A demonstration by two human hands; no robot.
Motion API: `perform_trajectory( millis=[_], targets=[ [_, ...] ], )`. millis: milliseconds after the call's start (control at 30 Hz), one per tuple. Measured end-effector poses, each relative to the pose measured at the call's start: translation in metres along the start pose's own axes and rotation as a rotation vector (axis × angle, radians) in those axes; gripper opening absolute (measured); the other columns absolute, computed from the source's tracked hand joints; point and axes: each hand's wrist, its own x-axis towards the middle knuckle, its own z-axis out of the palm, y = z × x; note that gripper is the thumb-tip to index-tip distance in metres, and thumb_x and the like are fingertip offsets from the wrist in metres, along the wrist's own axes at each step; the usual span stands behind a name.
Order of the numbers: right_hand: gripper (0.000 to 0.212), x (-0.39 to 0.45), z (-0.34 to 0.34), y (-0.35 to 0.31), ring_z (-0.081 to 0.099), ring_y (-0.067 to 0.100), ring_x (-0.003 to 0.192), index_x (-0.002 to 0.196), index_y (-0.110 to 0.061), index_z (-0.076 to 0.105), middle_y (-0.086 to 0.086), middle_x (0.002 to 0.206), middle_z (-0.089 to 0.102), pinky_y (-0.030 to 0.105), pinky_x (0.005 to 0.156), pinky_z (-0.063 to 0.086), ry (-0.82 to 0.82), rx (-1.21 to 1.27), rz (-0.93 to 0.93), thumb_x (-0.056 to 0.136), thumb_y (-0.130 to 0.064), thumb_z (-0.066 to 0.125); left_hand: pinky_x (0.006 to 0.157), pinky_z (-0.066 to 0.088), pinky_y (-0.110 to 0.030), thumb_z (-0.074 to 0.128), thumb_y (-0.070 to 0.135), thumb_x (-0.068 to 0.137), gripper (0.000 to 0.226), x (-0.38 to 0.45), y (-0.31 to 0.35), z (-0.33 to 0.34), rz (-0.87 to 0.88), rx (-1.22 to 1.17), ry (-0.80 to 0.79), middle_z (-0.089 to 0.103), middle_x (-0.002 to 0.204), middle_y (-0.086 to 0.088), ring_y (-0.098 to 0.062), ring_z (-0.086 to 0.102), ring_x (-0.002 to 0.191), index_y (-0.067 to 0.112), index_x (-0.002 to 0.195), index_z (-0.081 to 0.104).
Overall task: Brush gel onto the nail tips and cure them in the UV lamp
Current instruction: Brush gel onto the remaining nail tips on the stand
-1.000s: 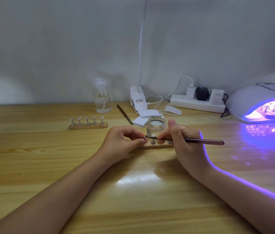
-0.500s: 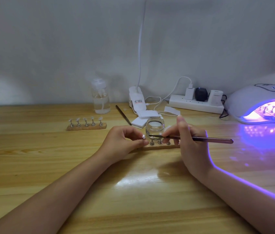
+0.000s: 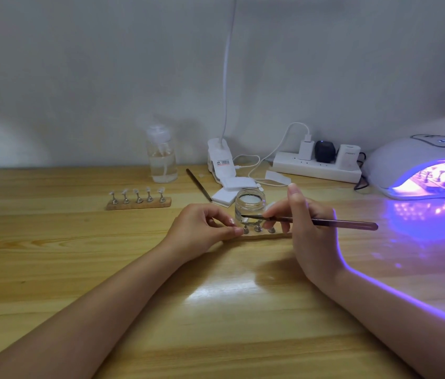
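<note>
Left hand (image 3: pixel 202 225) curled in a pinching grip, right hand (image 3: pixel 308 228) pinching, forefinger raised

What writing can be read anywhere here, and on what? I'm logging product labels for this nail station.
No text here can be read for certain.
Label on the white clip lamp base: dark and red printed lines, too small to read.
Display on top of the UV lamp: lit characters, too blurred to read.
White charger in the power strip: faint grey print, illegible.
Gel jar, pump bottle, brush: no lettering visible.
</note>
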Motion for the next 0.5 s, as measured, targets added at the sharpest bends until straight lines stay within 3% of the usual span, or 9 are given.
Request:
perform_trajectory(
  millis=[133,300,433,500],
  targets=[
    [0.046,0.001,-0.001,-0.002,0.053,0.001,0.046,0.059,-0.008,0.067,0.001,0.049,0.062,0.010,0.052,0.039,0.031,-0.006,0.012,0.097,-0.016,0.041,0.070,0.042,-0.023,0.082,0.029,0.060,0.022,-0.001,0.000,-0.001,0.022,0.108,-0.017,0.061,0.066,0.017,0.002,0.052,0.061,0.032,0.071,0.064],
    [0.028,0.003,-0.004,-0.005,0.055,-0.005,0.055,0.065,-0.022,0.066,-0.012,0.061,0.067,0.009,0.056,0.042,0.079,-0.106,0.002,0.091,-0.018,0.054,0.060,0.040,-0.008,0.081,0.021,0.064,0.023,-0.001,0.004,-0.006,0.051,0.131,-0.087,0.058,0.065,0.015,0.008,0.050,0.056,0.034,0.070,0.064],
    [0.015,0.007,-0.006,-0.004,0.058,-0.006,0.059,0.071,-0.024,0.066,-0.015,0.063,0.067,0.004,0.053,0.040,0.105,-0.100,0.009,0.085,-0.019,0.063,0.073,0.047,-0.018,0.080,0.029,0.065,0.023,-0.001,0.008,-0.017,0.063,0.271,-0.156,0.062,0.075,0.011,0.002,0.056,0.069,0.039,0.074,0.062],
    [0.013,0.008,-0.009,-0.004,0.060,-0.005,0.062,0.073,-0.024,0.065,-0.012,0.063,0.068,0.003,0.058,0.041,0.119,-0.104,0.010,0.085,-0.020,0.062,0.071,0.046,-0.012,0.079,0.029,0.067,0.020,-0.002,0.011,-0.023,0.045,0.278,-0.198,0.064,0.079,0.010,0.004,0.058,0.070,0.037,0.076,0.063]
  ],
)
